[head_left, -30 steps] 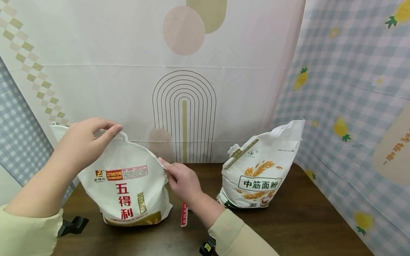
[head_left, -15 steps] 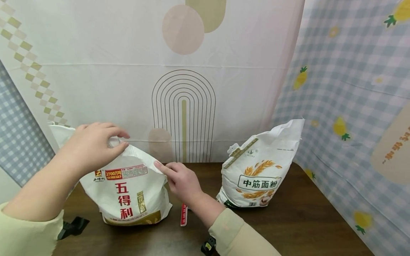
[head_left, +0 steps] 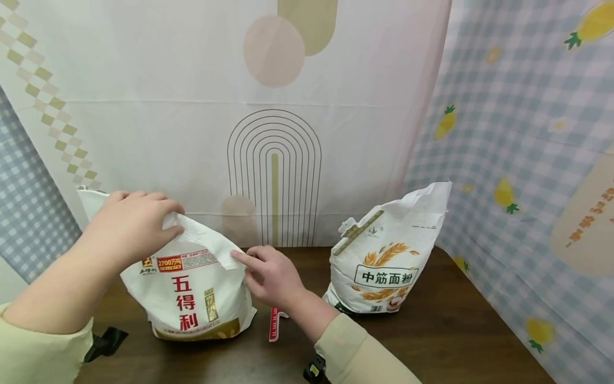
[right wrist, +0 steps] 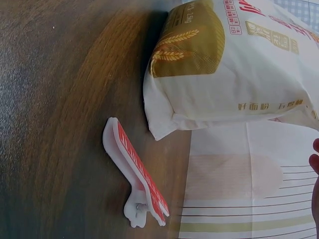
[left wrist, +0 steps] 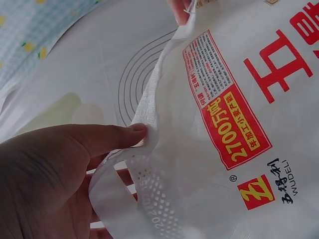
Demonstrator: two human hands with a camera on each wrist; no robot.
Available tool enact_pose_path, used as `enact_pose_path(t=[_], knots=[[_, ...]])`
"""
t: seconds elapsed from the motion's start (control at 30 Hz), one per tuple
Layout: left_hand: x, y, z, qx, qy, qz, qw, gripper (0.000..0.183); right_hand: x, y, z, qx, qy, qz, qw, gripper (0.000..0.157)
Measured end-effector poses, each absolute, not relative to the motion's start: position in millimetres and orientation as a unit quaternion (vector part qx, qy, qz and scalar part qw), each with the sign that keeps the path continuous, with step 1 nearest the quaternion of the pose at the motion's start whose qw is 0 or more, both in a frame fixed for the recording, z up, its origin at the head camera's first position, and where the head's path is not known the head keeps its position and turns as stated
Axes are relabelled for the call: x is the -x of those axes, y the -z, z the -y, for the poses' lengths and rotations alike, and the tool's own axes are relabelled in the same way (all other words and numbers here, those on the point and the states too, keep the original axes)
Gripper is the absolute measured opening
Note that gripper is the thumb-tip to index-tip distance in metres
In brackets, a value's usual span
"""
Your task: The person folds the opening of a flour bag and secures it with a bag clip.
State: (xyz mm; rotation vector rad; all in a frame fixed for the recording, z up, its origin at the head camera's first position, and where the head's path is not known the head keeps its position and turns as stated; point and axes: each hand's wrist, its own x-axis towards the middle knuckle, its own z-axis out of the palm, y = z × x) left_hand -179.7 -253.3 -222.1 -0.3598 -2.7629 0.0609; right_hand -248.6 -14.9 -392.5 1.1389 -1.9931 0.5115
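Note:
A white flour bag [head_left: 192, 288] with red and gold print stands upright on the left of the table, its top edge folding over toward the front. My left hand [head_left: 134, 229] holds that edge at the left; in the left wrist view the thumb [left wrist: 132, 135] lies along it, with other fingers behind the bag. At the right end of the fold, my right hand [head_left: 273, 274] pinches the corner, index finger on the front of the flap. A red and white bag sealing clip [right wrist: 139, 169] lies beside the bag, partly hidden by the right forearm in the head view.
A second white flour bag [head_left: 388, 266] with wheat print stands to the right, with a clip across its upper left side. Behind the dark wooden table [head_left: 455, 330] hangs a white patterned cloth [head_left: 192, 133]; a checked cloth with pineapples [head_left: 527, 160] hangs at the right.
The top edge of the left flour bag has come forward and down into a flap. Both hands followed it slightly downward. The other flour bag and the loose clip stayed put.

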Motion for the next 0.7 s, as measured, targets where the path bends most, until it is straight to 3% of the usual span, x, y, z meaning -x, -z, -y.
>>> enact_pose_path(t=[0.17, 0.47, 0.7], knots=[[181.9, 224.5, 255.3, 0.132, -0.028, 0.974, 0.179, 0.027, 246.5, 391.6, 16.9, -0.438, -0.239, 0.793, 0.349, 0.038], [185.2, 230.8, 261.0, 0.158, -0.047, 0.967, 0.196, 0.035, 241.6, 378.0, 23.9, -0.354, -0.326, 0.857, 0.185, 0.04], [189.1, 238.9, 266.0, 0.176, -0.044, 0.958, 0.222, 0.037, 243.5, 376.5, 30.3, -0.32, -0.338, 0.868, 0.169, 0.033]])
